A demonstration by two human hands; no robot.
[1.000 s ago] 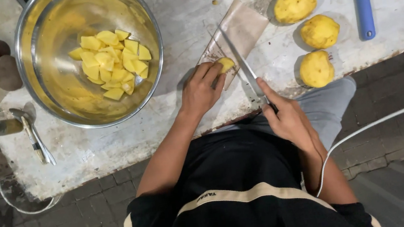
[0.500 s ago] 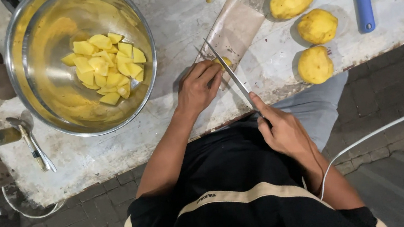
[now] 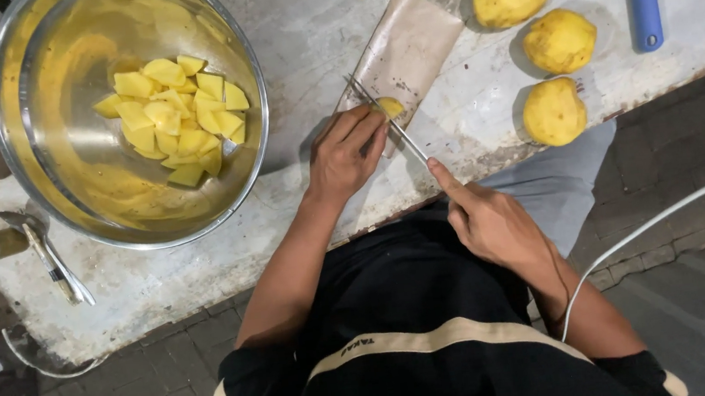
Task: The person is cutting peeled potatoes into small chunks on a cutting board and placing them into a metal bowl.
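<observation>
On worn white counter point(image 3: 299, 20), brick floor point(image 3: 686, 215) below.

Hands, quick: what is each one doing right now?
Left hand: closed down on the potato piece, pinning it to the cutting board.
Right hand: shut on the knife, forefinger along its spine.

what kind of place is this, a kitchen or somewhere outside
Probably an outdoor or street-side food prep spot: a rough, worn concrete counter above brick paving, with a metal bowl of cut potato and whole peeled potatoes set out.
</observation>
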